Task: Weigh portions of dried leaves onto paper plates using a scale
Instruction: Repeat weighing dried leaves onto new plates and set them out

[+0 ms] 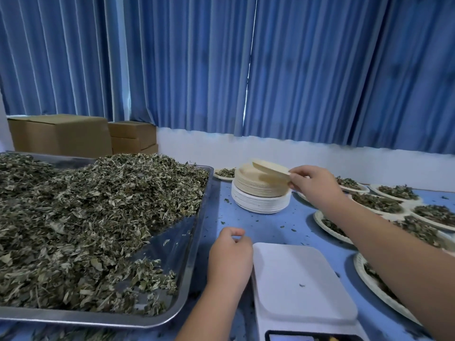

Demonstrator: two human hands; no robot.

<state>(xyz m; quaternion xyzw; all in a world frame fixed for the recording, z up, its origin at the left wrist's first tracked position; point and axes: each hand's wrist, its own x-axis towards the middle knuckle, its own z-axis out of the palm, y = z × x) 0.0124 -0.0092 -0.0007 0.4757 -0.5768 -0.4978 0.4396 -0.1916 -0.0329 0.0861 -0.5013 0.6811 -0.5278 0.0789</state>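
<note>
A large metal tray [194, 242] on the left holds a heap of dried leaves [93, 212]. A white scale [300, 281] sits in front of me with a bare platform. Behind it stands a stack of paper plates [258, 193], beige ones on top of white ones. My right hand [312, 185] pinches the rim of one beige plate [269, 169], tilted and lifted off the top of the stack. My left hand [230, 257] hovers between the tray and the scale, fingers loosely curled, holding nothing.
Several paper plates filled with leaves [394, 193] cover the blue table [270, 227] on the right, and one more [225, 173] lies behind the stack. Cardboard boxes [61, 134] stand at the back left. Blue curtains hang behind. Leaf crumbs dot the table.
</note>
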